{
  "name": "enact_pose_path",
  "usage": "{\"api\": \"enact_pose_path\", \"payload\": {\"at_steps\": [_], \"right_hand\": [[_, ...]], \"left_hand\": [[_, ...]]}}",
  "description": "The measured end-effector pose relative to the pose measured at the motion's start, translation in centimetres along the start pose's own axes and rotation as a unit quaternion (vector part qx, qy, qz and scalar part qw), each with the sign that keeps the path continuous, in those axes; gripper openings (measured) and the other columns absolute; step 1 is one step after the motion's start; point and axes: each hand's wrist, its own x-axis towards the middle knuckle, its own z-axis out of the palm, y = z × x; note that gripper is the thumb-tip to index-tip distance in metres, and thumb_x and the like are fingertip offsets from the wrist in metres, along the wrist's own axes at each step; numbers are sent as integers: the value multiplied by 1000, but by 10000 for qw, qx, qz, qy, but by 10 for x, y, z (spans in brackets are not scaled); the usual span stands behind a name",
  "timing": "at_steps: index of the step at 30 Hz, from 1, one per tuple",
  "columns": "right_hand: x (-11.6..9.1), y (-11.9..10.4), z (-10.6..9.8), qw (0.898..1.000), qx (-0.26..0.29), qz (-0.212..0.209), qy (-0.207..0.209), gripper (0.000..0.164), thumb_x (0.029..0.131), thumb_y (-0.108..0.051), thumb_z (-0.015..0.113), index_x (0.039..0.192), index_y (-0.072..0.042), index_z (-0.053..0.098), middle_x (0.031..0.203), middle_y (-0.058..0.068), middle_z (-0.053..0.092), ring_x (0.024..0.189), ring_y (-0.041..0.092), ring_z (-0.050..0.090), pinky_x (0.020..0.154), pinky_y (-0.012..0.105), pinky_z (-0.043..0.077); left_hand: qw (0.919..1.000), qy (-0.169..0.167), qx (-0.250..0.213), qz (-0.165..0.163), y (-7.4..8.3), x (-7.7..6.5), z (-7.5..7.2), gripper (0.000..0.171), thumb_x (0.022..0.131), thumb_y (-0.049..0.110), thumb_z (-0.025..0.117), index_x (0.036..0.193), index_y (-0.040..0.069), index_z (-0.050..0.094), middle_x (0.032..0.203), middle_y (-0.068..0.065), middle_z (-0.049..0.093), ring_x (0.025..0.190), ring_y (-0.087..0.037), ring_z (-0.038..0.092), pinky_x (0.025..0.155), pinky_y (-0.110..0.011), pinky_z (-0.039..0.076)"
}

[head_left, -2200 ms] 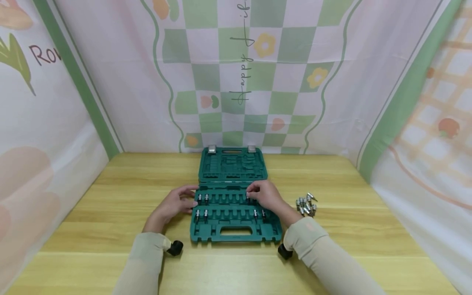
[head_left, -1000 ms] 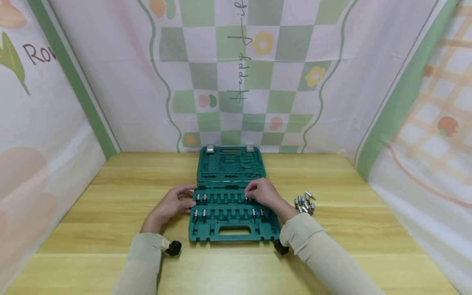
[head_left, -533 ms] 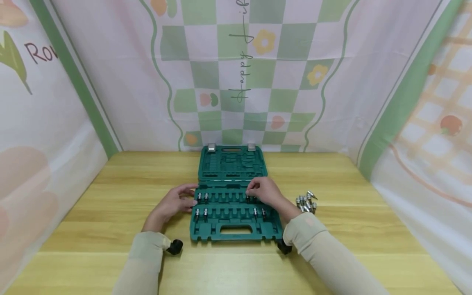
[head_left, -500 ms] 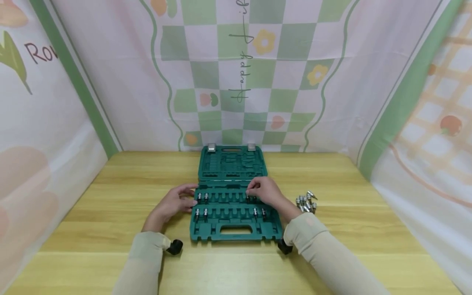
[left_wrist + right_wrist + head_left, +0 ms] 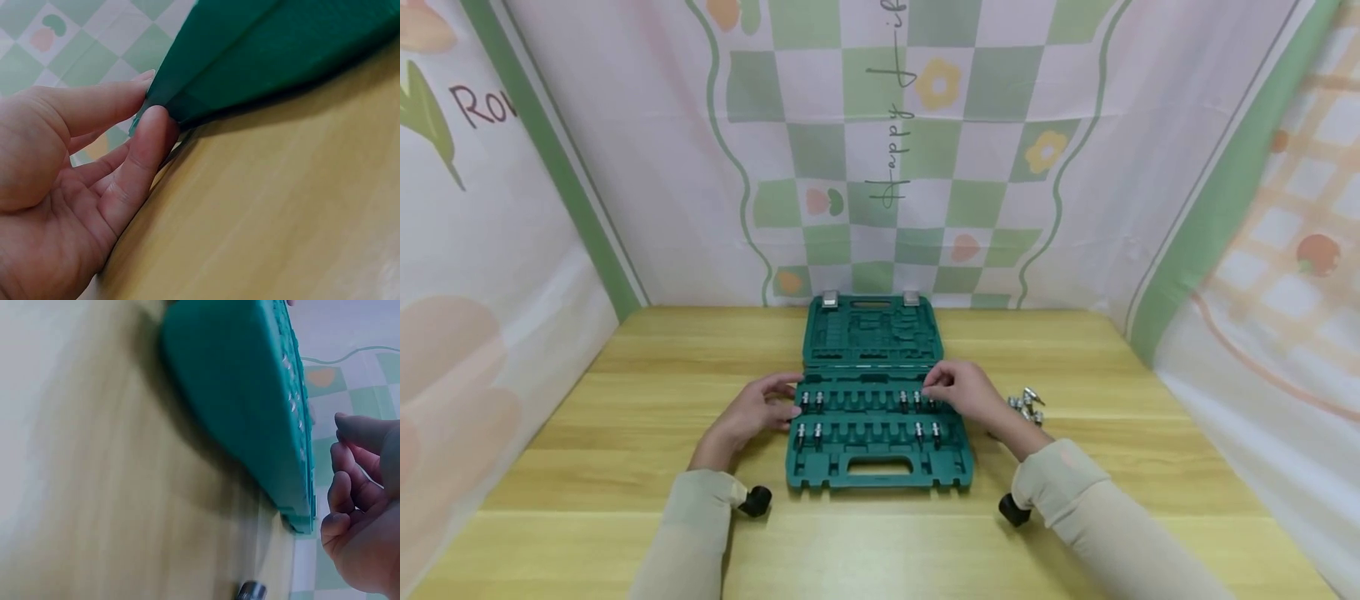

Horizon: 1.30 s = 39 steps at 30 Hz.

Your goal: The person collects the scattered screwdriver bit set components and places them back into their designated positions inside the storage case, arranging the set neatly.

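Observation:
A green tool case lies unfolded on the table, lid away from me. My left hand holds its left side, thumb and fingers on the edge near the hinge; in the left wrist view, the fingertips press the case's green wall. Over the right end of the upper row is my right hand, fingers loosely curled and nothing visible in them. Just left of those fingertips, silver-and-black bit sockets sit in slots. More bit sockets stand at the left and right ends of both rows, with vacant slots between.
Loose bit sockets are heaped right of the case, partly behind the right forearm. One bit socket shows low in the right wrist view. The wooden table runs back to a patterned cloth.
My right hand has let go of a bit socket in the upper row and moved right, uncovering the sockets there. The left hand stays on the case.

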Motion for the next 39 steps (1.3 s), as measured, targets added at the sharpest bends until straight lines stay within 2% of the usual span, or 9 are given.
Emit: {"api": "enact_pose_path", "payload": {"at_steps": [9, 17, 24, 32, 39], "right_hand": [[-10, 7, -8, 10000, -11, 11, -21, 5, 91, -13, 70, 88, -9, 68, 77, 3, 60, 70, 21, 54, 59, 34, 48], [-23, 16, -18, 9998, 89, -164, -122, 8, 89, -13, 72, 89, -6, 67, 75, 4, 58, 69, 21, 52, 56, 31, 47], [-32, 25, -28, 9996, -93, -207, -175, 5, 89, -13, 72, 88, -10, 68, 72, 3, 56, 64, 18, 50, 53, 30, 45], [-42, 32, -37, 9989, -363, -235, -198, 4, 89, -13, 72, 87, -12, 68, 70, 1, 56, 62, 18, 49, 55, 30, 43], [-48, 39, -42, 9985, -379, -305, -260, 4, 88, -9, 71, 90, -6, 68, 70, 3, 56, 62, 16, 49, 54, 28, 43]], "left_hand": [[10000, 32, 3, -2, 0, -1, -1, 54, 92, 0, 64, 143, 6, 47, 125, -23, 48, 94, -27, 60, 76, -39, 57], [10000, 3, 1, 11, -1, 0, -2, 54, 92, 1, 65, 142, 6, 47, 125, -23, 47, 95, -27, 60, 76, -39, 57], [10000, -8, -4, 25, -1, 1, -1, 53, 92, 1, 64, 142, 6, 47, 125, -23, 48, 95, -27, 60, 76, -39, 57], [10000, 19, 12, 24, -1, 0, -1, 53, 92, 0, 64, 142, 6, 48, 125, -23, 47, 94, -27, 60, 76, -39, 57], [10000, -7, -13, 29, -1, 0, 0, 54, 92, 1, 64, 143, 5, 46, 126, -23, 47, 95, -27, 60, 76, -39, 57]]}}
